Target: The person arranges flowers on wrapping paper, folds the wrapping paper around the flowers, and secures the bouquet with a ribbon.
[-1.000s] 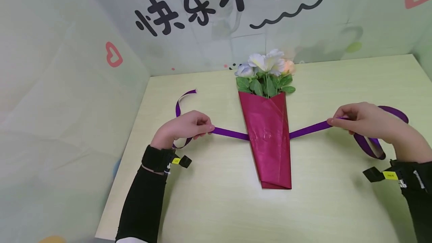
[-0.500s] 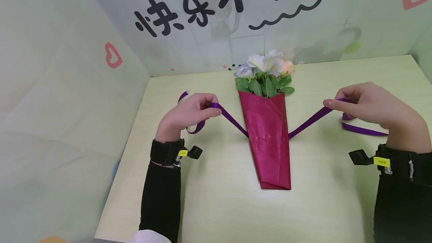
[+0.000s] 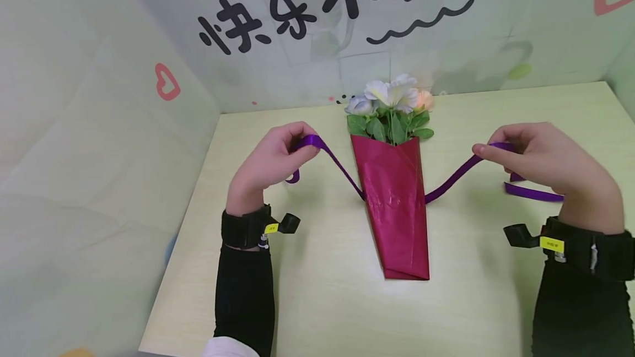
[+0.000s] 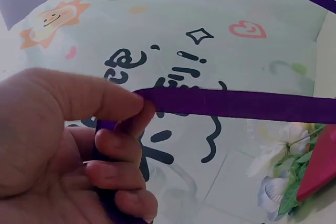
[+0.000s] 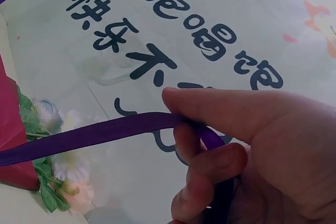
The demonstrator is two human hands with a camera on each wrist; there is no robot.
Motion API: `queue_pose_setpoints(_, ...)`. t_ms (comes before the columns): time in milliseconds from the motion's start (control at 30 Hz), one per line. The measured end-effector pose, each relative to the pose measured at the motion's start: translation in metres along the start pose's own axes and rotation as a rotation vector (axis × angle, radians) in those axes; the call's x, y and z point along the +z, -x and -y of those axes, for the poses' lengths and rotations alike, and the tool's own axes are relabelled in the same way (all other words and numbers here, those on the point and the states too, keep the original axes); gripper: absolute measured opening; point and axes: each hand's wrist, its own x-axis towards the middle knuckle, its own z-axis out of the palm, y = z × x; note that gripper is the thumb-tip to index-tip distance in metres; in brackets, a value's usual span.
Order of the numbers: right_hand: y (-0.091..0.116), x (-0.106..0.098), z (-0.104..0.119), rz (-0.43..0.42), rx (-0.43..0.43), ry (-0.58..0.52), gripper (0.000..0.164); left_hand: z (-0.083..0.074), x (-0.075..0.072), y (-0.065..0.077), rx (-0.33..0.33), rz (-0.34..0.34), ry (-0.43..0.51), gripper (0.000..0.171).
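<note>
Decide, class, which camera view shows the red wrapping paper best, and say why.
The head view: there the red wrapping paper lies unobstructed from top edge to folded bottom. The left wrist view catches only a part at the picture's right edge; the right wrist view, a part at its left.

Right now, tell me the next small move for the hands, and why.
Probably bring the left hand and right hand together above the crimson wrapper, so the purple ribbon crosses over its front. Each hand pinches the ribbon, one on either side; it disappears under the wrapper's edges, and none of it lies across the front yet.
</note>
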Motion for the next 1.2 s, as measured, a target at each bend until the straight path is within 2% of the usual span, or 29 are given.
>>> queue_pose_setpoints(67,-0.001,0.001,-0.001,0.002,-0.008,-0.024,0.033,0.001,0.003,-0.002,0.009,-0.049,-0.099,0.016)
queue_pose_setpoints(200,-0.003,0.002,-0.004,0.007,-0.027,-0.038,0.032,0.004,0.01,-0.01,-0.004,-0.166,-0.41,0.025)
queue_pose_setpoints(267,-0.004,0.002,-0.005,0.005,-0.028,-0.034,0.032,0.004,0.014,-0.014,-0.046,-0.222,-0.476,0.026)
queue_pose_setpoints(333,-0.005,0.003,-0.006,0.007,-0.022,-0.031,0.033,0.004,0.019,-0.017,-0.115,-0.287,-0.443,0.026)
queue_pose_setpoints(400,-0.006,0.003,-0.007,0.014,-0.013,-0.031,0.034,0.006,0.024,-0.021,-0.177,-0.357,-0.323,0.025)
queue_pose_setpoints(533,-0.007,0.003,-0.008,0.025,0.001,-0.03,0.036,0.014,0.034,-0.032,-0.235,-0.461,0.082,0.026)
queue_pose_setpoints(667,-0.007,0.003,-0.008,0.016,-0.006,-0.023,0.035,0.021,0.048,-0.045,-0.258,-0.465,0.56,0.032)
queue_pose_setpoints(733,-0.007,0.004,-0.007,0.016,-0.011,-0.03,0.034,0.021,0.055,-0.049,-0.279,-0.433,0.75,0.029)
queue_pose_setpoints(800,-0.006,0.004,-0.006,0.017,-0.015,-0.035,0.034,0.02,0.059,-0.051,-0.298,-0.402,0.897,0.029)
queue_pose_setpoints(933,-0.006,0.004,-0.004,0.014,-0.015,-0.019,0.033,0.017,0.06,-0.05,-0.34,-0.357,1.007,0.035)
queue_pose_setpoints(1200,-0.006,0.005,-0.002,0.03,0.005,-0.013,0.034,0.022,0.06,-0.051,-0.428,-0.371,1.044,0.036)
